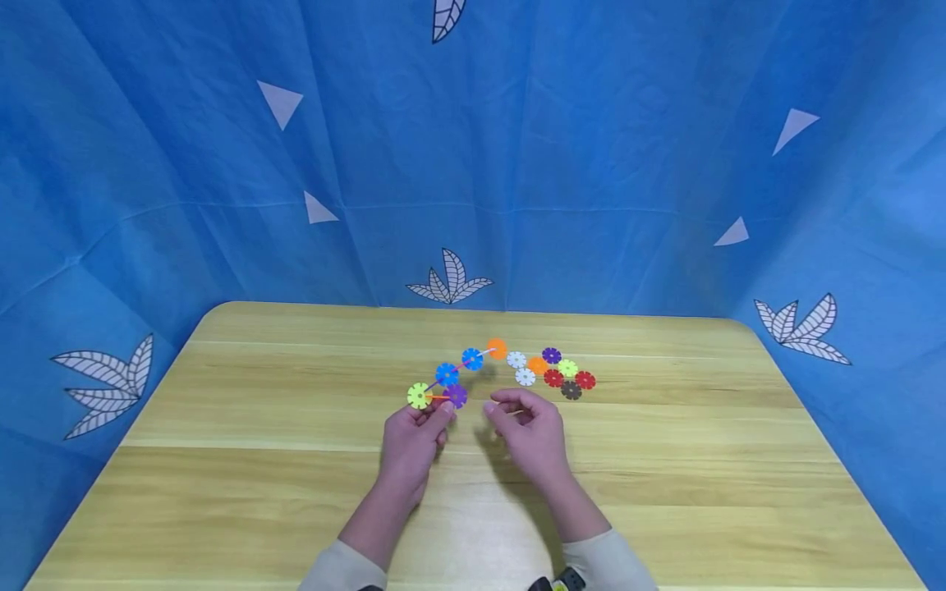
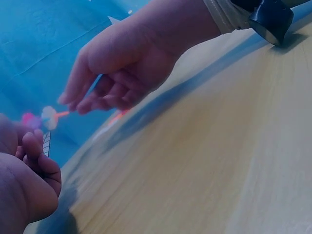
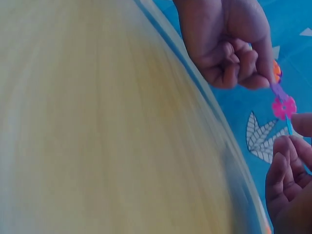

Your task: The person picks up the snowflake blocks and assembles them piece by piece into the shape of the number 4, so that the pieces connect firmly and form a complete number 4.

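Note:
In the head view my left hand pinches the near end of a chain of interlocking plastic flower discs. A yellow-green disc and a purple disc sit beside its thumb, with an orange one edge-on between them. From there the chain bends away through blue discs to an orange disc at its far end. My right hand is just right of the purple disc, apart from it, fingers loosely bent, with nothing visible between them. In the right wrist view a pink disc of the chain shows face-on.
Several loose discs lie right of the chain, beyond my right hand: pale ones, red ones, a dark brown one, plus orange, purple and yellow-green. They rest on a wooden table. Blue cloth hangs behind it.

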`<action>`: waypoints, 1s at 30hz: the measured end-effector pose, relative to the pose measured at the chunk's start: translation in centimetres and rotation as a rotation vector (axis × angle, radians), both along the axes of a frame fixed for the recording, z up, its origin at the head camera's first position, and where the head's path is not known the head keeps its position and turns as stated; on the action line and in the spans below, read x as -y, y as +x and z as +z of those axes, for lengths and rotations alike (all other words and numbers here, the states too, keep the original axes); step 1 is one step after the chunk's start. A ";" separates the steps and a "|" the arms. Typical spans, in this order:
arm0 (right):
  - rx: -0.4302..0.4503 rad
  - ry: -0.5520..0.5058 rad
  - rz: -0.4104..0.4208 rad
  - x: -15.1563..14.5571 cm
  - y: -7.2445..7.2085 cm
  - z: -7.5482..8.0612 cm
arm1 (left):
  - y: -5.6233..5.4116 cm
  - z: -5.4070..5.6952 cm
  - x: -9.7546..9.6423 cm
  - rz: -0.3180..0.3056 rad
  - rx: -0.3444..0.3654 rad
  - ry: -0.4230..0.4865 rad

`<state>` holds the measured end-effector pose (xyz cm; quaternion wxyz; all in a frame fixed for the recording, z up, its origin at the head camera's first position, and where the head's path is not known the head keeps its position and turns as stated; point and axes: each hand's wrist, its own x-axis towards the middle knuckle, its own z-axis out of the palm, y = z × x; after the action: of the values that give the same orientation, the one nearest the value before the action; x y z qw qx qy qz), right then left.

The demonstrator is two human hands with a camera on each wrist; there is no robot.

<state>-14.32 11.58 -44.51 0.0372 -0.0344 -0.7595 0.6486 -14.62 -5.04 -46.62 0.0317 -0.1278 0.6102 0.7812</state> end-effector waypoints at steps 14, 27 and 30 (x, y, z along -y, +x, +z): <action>-0.001 0.165 -0.144 -4.3 -0.7 -2.0 | -0.1 0.0 0.2 0.015 -0.004 0.015; 0.060 0.401 -0.201 -7.8 -1.1 -2.4 | -0.1 0.1 0.3 0.015 0.003 0.026; 0.056 0.431 -0.215 -8.4 -1.3 -2.5 | -0.1 0.1 0.3 0.021 0.000 0.029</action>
<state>-15.62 19.99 -47.03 0.0912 -0.1245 -0.8729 0.4628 -14.69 -5.32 -46.48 0.0251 -0.1337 0.5974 0.7903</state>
